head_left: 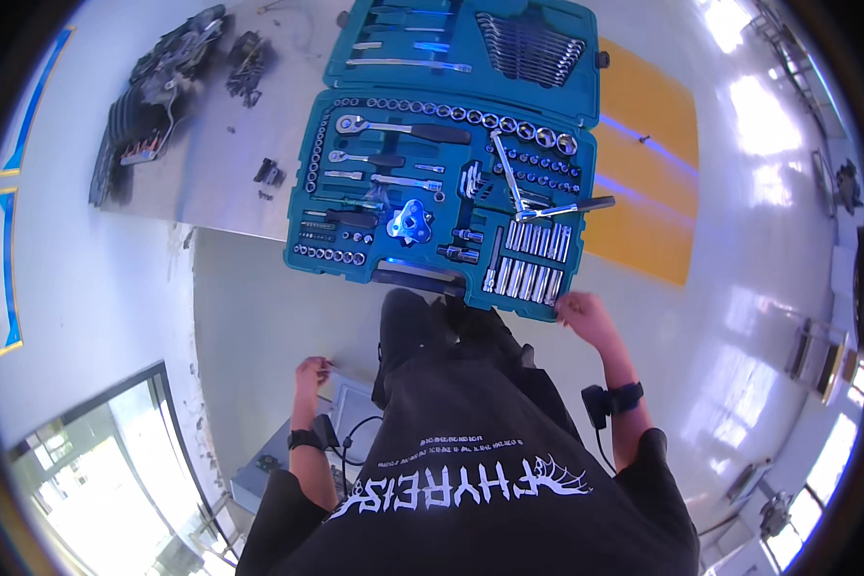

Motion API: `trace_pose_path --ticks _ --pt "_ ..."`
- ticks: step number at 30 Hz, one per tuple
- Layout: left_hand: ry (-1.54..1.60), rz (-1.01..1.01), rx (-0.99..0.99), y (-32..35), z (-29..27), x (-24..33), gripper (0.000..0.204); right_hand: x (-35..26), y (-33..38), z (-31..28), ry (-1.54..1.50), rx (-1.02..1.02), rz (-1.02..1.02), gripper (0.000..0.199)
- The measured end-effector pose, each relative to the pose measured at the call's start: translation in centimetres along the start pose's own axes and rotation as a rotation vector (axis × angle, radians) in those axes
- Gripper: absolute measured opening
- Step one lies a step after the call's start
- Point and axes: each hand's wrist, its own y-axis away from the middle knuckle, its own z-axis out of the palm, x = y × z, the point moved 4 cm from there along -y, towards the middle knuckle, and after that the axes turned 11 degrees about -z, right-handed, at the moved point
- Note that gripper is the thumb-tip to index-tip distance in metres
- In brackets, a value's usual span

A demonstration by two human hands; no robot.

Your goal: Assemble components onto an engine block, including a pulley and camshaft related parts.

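A wide teal tool case [296, 230] lies open on the table in front of me. My right hand [586, 317] is at its near right corner, fingers curled in against the rim beside the deep sockets [523, 280]; what they hold, if anything, is too small to make out. My left hand [313, 371] hangs low at my left side, apart from the case, its fingers curled with nothing visible in them. A long-handled wrench [564, 208] lies across the right half of the case, meeting a slim bar [507, 173]. A blue three-lobed tool [410, 223] sits near the middle.
Ratchets [403, 129] and rows of sockets fill the case; combination wrenches [528, 48] sit in its raised lid. Dark machine parts [149, 115] and a small black piece [269, 173] lie on the table's left. A yellow panel [648, 192] is right of the case.
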Motion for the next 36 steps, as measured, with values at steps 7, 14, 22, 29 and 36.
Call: trace_pose_path --ticks 7,14,22,29,36 --pt "-0.269 0.552 0.092 -0.7 2.9 18.7 0.014 -7.0 -8.2 -1.2 0.289 0.366 -0.292 0.027" --pt "-0.576 0.988 0.268 3.8 8.3 28.0 0.027 -10.3 -12.4 1.3 0.714 0.211 -0.467 0.055" --pt "-0.665 1.001 0.255 3.0 8.4 27.5 0.03 -9.4 -16.1 2.0 0.685 0.124 -0.341 0.078" --pt "-0.619 0.96 0.23 3.3 7.8 26.5 0.027 -9.1 -17.5 0.9 0.602 -0.05 -0.084 0.089" --pt "-0.552 0.992 0.278 3.5 8.4 25.7 0.028 -7.4 -17.5 0.9 0.693 0.016 -0.201 0.074"
